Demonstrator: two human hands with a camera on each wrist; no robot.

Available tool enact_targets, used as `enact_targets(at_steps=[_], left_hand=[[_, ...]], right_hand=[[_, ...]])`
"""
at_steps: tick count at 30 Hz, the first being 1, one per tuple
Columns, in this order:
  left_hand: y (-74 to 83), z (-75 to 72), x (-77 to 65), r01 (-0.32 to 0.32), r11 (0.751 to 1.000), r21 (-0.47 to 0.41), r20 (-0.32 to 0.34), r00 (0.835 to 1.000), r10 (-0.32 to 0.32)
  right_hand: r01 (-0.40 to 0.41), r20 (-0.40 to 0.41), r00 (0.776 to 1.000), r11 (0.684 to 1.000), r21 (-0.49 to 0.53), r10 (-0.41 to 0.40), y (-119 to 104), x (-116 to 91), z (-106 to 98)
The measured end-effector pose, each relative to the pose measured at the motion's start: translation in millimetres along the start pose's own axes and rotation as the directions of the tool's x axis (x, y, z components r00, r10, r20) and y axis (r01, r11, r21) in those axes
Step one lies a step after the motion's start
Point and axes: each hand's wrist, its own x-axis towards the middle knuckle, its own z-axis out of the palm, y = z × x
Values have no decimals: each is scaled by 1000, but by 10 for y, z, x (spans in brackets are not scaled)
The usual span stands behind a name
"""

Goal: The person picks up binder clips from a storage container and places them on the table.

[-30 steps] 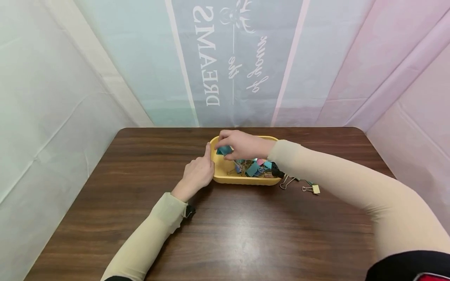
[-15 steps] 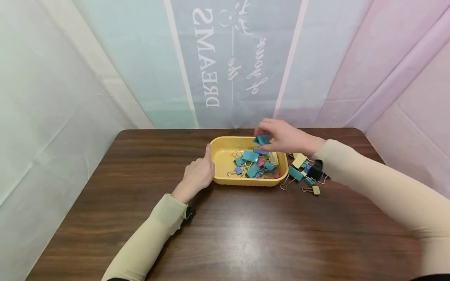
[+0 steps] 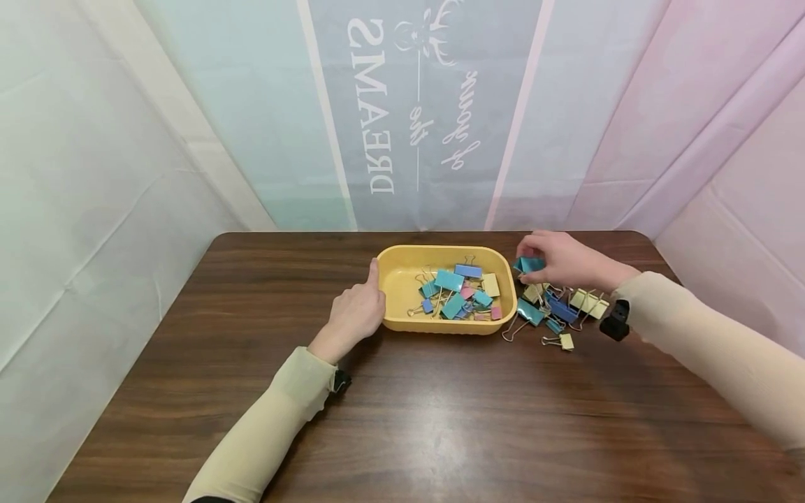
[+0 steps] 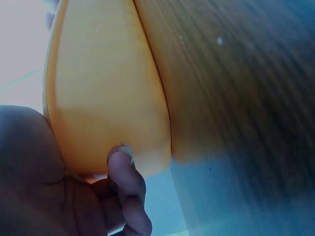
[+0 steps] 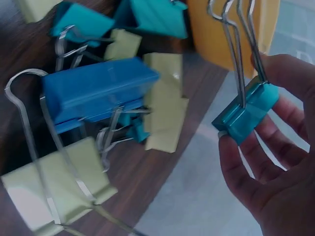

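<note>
A yellow plastic tray (image 3: pixel 395 325) stands on the dark wood table, holding several binder clips (image 3: pixel 449 281) in teal, blue, yellow and pink. My left hand (image 3: pixel 355 311) grips the tray's left end, one finger lying along the rim. In the left wrist view, curled fingers (image 4: pixel 128 177) press on the tray's outer wall (image 4: pixel 103 88). Just right of the tray, my right hand (image 3: pixel 562 257) pinches a teal binder clip (image 5: pixel 248 110) between thumb and fingers, its wire handles pointing away from the palm. This hand is over the far side of a loose clip pile.
Loose binder clips in yellow, teal and blue (image 3: pixel 562 307) lie heaped right of the tray. A small yellow clip (image 3: pixel 567 341) sits at the heap's near side. Behind the table's far edge hangs a printed cloth (image 3: pixel 434 140).
My right hand has moved right, from over the tray's left part to beside the clip pile, with a teal binder clip still in its fingers. The left hand stays at the tray's end.
</note>
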Motion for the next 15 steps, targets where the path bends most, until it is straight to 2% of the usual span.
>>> enact_targets(at_steps=[4,15], left_hand=[[-1,11,0,-2,1000,3,-3,1000,2],[5,5,-1,1,1000,1,-8,1000,-1]], right_hand=[[-25,-5,1000,999,-41,24,74,-42,77],[-186,38,980,970,-157,194,82,-60,160]])
